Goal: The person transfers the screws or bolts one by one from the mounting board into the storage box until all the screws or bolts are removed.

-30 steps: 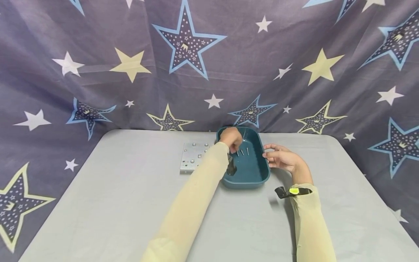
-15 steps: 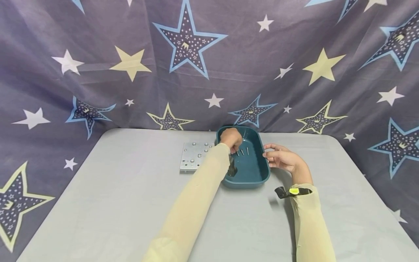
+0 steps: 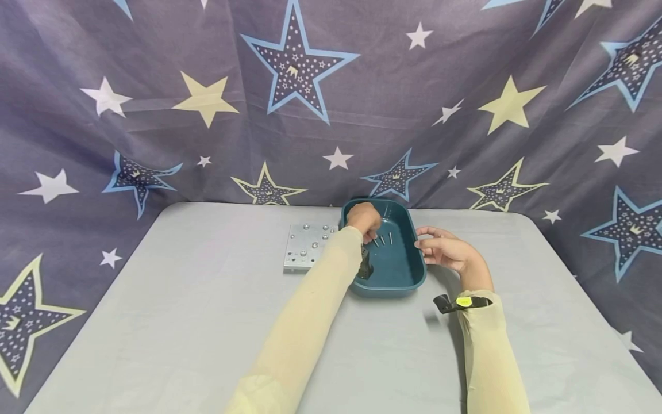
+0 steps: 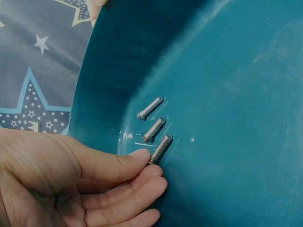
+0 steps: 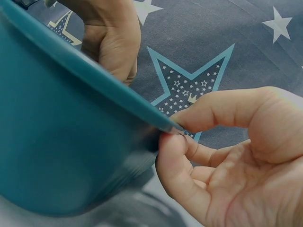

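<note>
Reaching into a teal plastic tub (image 3: 390, 270), my left hand (image 3: 364, 219) pinches the head end of a metal screw (image 4: 162, 147) between thumb and forefinger. The screw's threaded shank points away from the fingertips, over the tub floor; its head is hidden by them. Beside it lie two more screws, a middle screw (image 4: 154, 129) and a far screw (image 4: 150, 108), roughly parallel. At the tub's right side, my right hand (image 5: 232, 151) pinches the rim (image 5: 142, 111) between thumb and forefinger, its other fingers loosely bent outside the wall.
Left of the tub, a silver metal plate (image 3: 297, 247) with several bolts and holes sits on the grey-covered table (image 3: 170, 322), partly hidden by my left sleeve (image 3: 305, 310). A starry curtain (image 3: 222, 149) hangs behind the table. A black strap (image 3: 460, 303) circles my right wrist.
My left hand has shifted very slightly left within the tub. The screw nearest its fingers lies at a slightly different slant. My right hand stays on the rim.
</note>
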Demonstrator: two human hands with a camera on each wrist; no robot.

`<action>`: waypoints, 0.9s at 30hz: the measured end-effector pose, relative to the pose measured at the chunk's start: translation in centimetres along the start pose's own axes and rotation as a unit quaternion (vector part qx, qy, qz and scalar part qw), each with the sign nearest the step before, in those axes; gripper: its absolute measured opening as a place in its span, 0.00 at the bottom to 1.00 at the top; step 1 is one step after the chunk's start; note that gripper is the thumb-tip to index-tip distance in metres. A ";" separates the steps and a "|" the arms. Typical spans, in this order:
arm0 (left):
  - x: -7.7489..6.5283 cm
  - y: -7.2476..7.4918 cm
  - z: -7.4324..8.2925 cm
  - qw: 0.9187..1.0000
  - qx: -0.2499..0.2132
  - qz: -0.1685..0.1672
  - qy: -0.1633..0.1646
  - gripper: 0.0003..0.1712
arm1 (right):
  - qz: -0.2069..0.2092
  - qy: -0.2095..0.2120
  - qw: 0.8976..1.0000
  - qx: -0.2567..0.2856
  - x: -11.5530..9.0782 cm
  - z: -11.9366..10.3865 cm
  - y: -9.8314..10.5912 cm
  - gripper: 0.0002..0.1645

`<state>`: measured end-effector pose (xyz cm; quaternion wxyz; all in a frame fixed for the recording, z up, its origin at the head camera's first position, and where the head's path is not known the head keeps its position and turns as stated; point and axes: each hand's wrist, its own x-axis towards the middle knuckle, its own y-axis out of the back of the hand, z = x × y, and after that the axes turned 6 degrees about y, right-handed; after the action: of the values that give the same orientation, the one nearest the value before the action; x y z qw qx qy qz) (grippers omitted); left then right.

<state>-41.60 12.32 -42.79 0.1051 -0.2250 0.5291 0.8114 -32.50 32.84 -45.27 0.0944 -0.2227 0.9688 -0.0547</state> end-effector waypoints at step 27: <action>-6.6 2.5 0.0 0.978 0.031 0.088 -0.185 0.06 | 0.005 -0.009 1.000 -0.006 0.2 -0.1 0.0 0.16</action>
<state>-36.83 11.68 -37.66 0.1366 -0.0200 0.5430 0.8283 -32.70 32.76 -45.18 0.1020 -0.2188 0.9693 -0.0464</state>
